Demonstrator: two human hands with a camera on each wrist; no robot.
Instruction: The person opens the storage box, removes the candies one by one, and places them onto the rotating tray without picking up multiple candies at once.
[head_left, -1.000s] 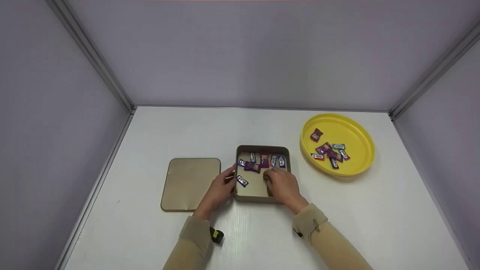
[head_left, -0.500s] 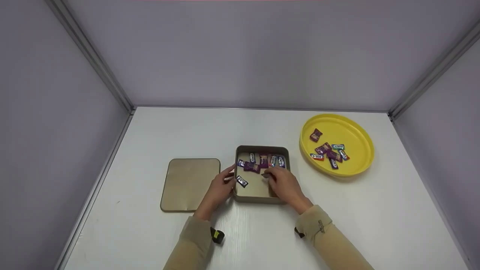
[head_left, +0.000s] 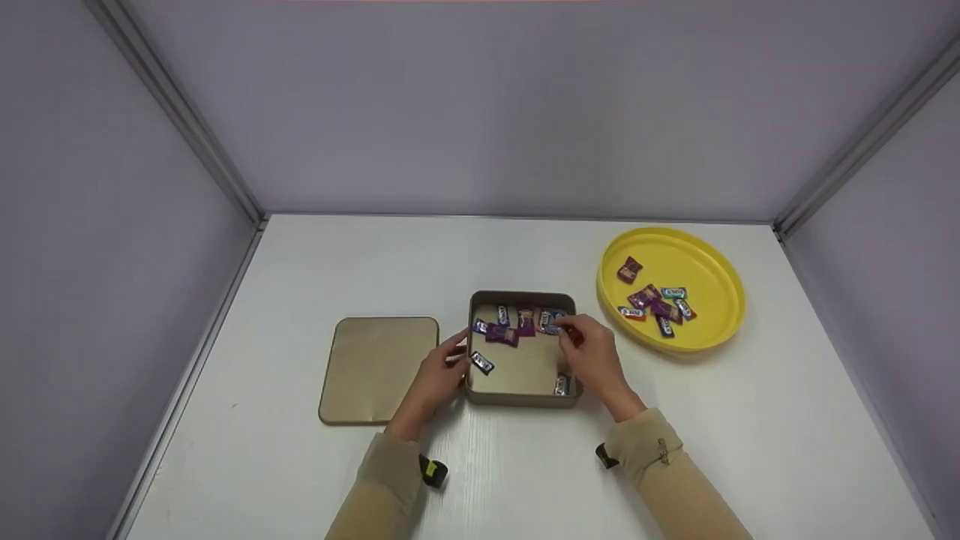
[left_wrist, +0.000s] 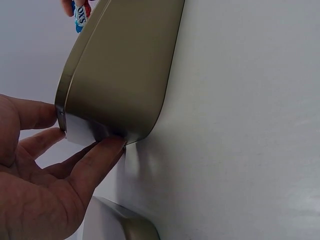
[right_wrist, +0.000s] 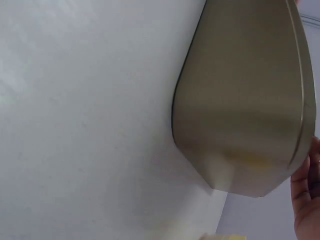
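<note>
My left hand (head_left: 442,371) touches the left side of an open gold tin (head_left: 521,400). In the left wrist view, its fairly straight fingers (left_wrist: 97,160) and thumb rest on the outer corner of the tin. My right hand (head_left: 594,356) is over the tin's right side, pinching a wrapped candy (left_wrist: 81,16) in blue and red with white lettering. Several more candies lie inside: a purple one (head_left: 502,335), another purple one (head_left: 526,322), a dark-blue one (head_left: 481,363) near the left wall and one (head_left: 562,384) in the near right corner.
A yellow round tray (head_left: 720,330) with several wrapped candies stands at the right. The flat gold lid (head_left: 379,367) lies on the white table (head_left: 480,480), left of the tin. Grey panels (head_left: 480,112) enclose the table at the back and sides.
My right hand has moved right and slightly back from the tin's middle. A candy now shows in the near right corner, and the hand pinches one at the back right. My left hand stays put.
</note>
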